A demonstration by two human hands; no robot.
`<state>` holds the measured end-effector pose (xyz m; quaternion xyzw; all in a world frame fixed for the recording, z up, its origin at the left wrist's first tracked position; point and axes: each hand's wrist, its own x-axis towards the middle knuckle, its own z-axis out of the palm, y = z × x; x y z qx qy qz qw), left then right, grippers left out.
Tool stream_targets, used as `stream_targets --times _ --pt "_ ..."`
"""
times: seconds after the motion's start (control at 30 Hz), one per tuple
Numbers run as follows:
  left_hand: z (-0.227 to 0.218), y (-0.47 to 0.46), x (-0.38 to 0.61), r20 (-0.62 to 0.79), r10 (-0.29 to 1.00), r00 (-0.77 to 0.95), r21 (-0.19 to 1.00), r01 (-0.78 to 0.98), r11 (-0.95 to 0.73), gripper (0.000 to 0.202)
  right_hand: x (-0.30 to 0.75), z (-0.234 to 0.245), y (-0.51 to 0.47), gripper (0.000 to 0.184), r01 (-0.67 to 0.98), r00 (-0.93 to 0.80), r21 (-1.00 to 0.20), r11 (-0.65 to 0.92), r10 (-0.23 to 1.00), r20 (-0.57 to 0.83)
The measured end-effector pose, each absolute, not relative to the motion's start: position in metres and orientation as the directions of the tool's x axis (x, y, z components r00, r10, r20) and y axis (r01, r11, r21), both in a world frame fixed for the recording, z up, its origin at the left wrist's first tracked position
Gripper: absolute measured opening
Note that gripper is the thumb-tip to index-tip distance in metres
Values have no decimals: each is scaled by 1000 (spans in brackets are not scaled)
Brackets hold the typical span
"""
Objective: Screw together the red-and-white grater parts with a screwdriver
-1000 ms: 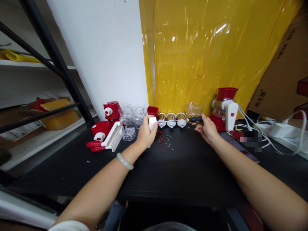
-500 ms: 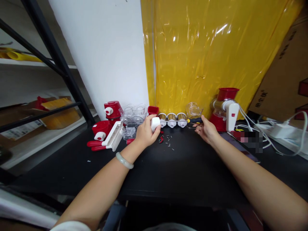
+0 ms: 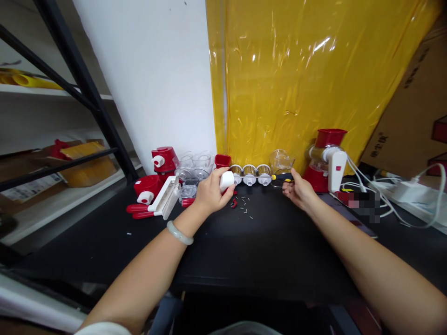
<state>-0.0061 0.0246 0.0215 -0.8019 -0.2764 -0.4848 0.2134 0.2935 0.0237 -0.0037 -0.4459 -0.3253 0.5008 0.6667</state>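
Observation:
My left hand [image 3: 210, 193] is wrapped round a small white rounded plastic part [image 3: 227, 180], its flat end turned to the right. In my right hand [image 3: 299, 190] is a screwdriver [image 3: 283, 177] with a black and yellow handle. Its thin shaft runs level to the left and reaches the white part; whether the tip touches a screw I cannot tell. Behind the shaft stand three metal grater drums [image 3: 249, 175] with white ends. Below the hands lie several loose screws [image 3: 246, 211] and a small red piece [image 3: 234, 203] on the black table [image 3: 258, 251].
Red grater bodies [image 3: 147, 187], a white arm with red handles [image 3: 166, 200] and clear plastic parts [image 3: 200, 165] sit at left. A red and white grater [image 3: 330, 160] stands at right, near a phone [image 3: 344, 209], white cables and a power strip [image 3: 414, 188]. A black-framed shelf [image 3: 92, 100] borders the left.
The white part has turned slightly in my left hand, showing more of its rounded side. The screwdriver stays level against it, and both hands have barely moved.

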Motion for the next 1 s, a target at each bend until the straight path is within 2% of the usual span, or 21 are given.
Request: stream_targets --times 0.1,0.33,0.63,0.7,0.8,1.0 --pt "22 25 -7 900 209 383 -93 636 -766 47 293 -5 24 46 -399 293 -915 57 954 -68" --pt "21 29 -8 902 144 407 -143 596 -790 46 292 -2 22 47 -362 300 -931 50 952 -66" --pt "19 29 -9 903 169 396 -97 571 -815 48 294 -5 21 49 -266 350 -961 81 937 -18" --pt "21 26 -8 898 234 373 -36 592 -806 46 292 -5 22 46 -211 398 -973 96 917 4" --pt "23 26 -5 856 421 301 142 645 -751 43 289 -3 21 41 -165 442 -977 133 896 47" --pt "14 43 -4 713 685 149 523 537 -662 33 284 1 18 20 -268 375 -935 232 919 120"
